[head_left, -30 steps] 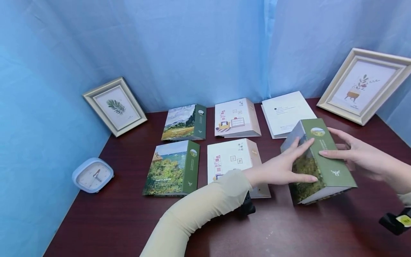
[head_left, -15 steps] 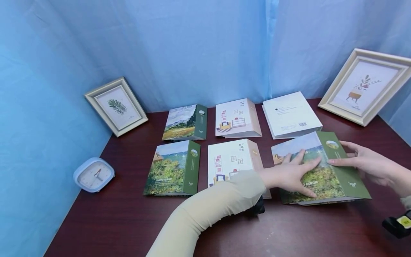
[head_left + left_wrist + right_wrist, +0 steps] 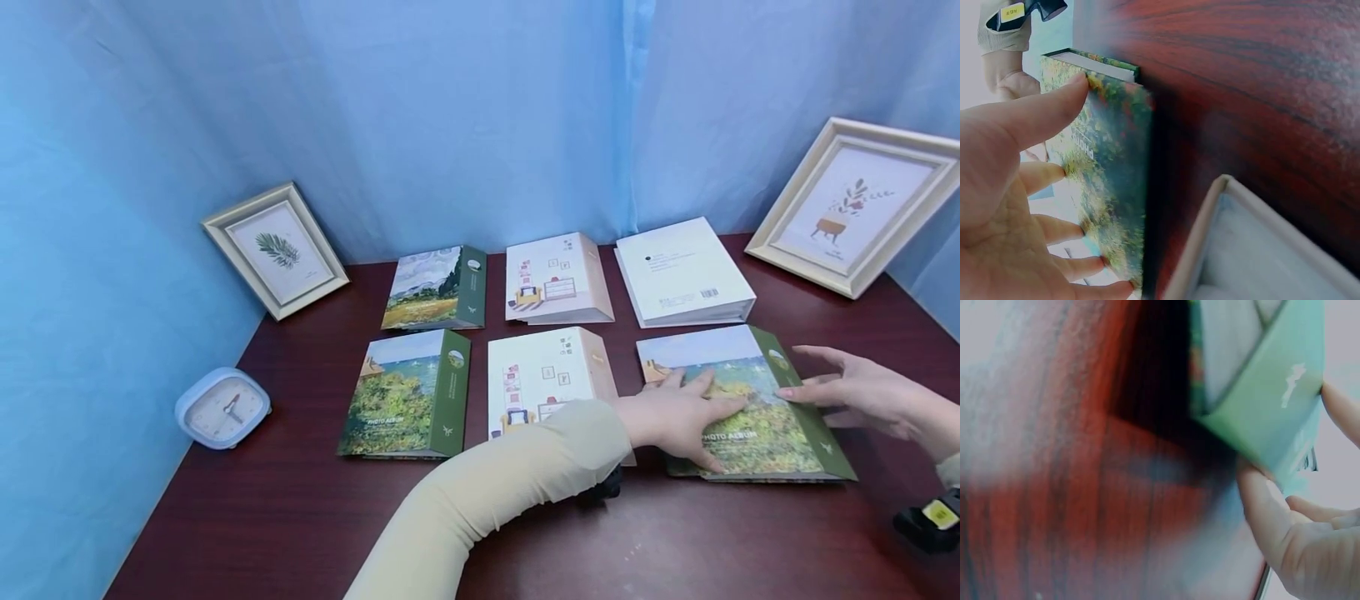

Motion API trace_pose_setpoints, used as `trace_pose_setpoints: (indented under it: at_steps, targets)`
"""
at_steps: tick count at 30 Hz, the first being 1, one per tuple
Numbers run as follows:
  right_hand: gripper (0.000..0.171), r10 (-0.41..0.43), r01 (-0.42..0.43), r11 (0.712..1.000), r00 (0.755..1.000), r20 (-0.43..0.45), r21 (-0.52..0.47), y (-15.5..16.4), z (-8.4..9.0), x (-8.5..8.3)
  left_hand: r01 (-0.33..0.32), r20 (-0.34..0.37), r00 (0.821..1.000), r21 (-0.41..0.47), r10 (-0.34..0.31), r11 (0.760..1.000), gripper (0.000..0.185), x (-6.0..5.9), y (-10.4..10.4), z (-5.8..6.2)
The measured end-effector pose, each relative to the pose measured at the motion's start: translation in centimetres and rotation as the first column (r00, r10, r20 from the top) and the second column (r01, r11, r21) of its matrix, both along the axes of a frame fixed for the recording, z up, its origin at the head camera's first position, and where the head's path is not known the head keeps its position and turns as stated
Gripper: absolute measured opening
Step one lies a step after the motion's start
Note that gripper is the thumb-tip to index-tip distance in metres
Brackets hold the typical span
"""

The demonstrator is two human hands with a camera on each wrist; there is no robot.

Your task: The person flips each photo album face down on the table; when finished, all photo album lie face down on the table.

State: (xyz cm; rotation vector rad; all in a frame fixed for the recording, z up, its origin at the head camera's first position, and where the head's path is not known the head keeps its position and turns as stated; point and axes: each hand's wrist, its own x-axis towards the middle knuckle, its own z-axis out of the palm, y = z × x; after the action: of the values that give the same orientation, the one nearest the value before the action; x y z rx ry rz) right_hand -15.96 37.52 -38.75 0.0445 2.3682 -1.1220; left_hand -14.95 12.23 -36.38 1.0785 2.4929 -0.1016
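Observation:
A photo album (image 3: 757, 400) with a painted seaside cover and green spine lies at the right of the front row, spine to the right. My left hand (image 3: 678, 417) rests on its cover with fingers spread. In the left wrist view, that hand (image 3: 1016, 181) has its thumb and fingertips against the painted cover (image 3: 1107, 150). Beside the spine, my right hand (image 3: 873, 387) holds its fingers extended, the thumb touching the spine's upper edge. The right wrist view shows fingertips of this hand (image 3: 1310, 531) touching the green spine (image 3: 1272, 419).
Left of it lie a white album (image 3: 536, 375), partly under my left arm, and a matching seaside album (image 3: 393, 392). Behind are a landscape album (image 3: 423, 287), a pink album (image 3: 555, 279) and a white one (image 3: 682, 271). Two frames (image 3: 277, 250) and a clock (image 3: 223, 408) stand around.
The seaside album under my hands has gone from tilted up to lying flat on the table, cover up. My left hand has moved onto its cover; the right hand's grip on the spine has loosened.

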Motion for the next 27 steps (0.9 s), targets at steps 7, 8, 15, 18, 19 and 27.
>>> trace_pose_setpoints:
  at_steps: [7,8,15,18,19,27]
  targets:
    - [0.116,-0.023,0.032,0.996,0.994,-0.108,0.084,2.1,-2.4,-0.9,0.074,-0.069,0.995,-0.008,-0.074,0.997,0.072,-0.1,-0.4,0.4]
    - [0.118,-0.03,0.043,0.994,0.992,-0.125,0.101,2.4,-2.7,-1.1,0.096,-0.084,0.992,-0.001,-0.096,0.995,0.07,-0.2,-0.5,0.4]
    - [0.116,-0.016,0.032,0.996,0.984,-0.179,0.085,2.1,-2.2,-1.3,0.133,-0.093,0.988,0.109,-0.123,0.985,0.06,-1.3,-1.3,1.0]
    - [0.109,0.001,0.015,0.997,0.98,-0.2,0.077,0.8,-0.7,-0.8,0.099,-0.086,0.993,0.151,-0.086,0.984,0.058,-1.6,-2.1,1.5]
    - [0.106,0.005,0.009,0.998,0.978,-0.208,0.066,0.2,-0.1,-0.6,0.094,-0.09,0.993,0.164,-0.08,0.982,0.057,-1.7,-2.5,1.7]
    - [0.083,0.021,-0.018,1.0,0.953,-0.303,0.012,-4.1,3.4,0.6,0.067,-0.16,0.987,0.357,-0.01,0.932,0.049,-2.8,-6.7,3.3]
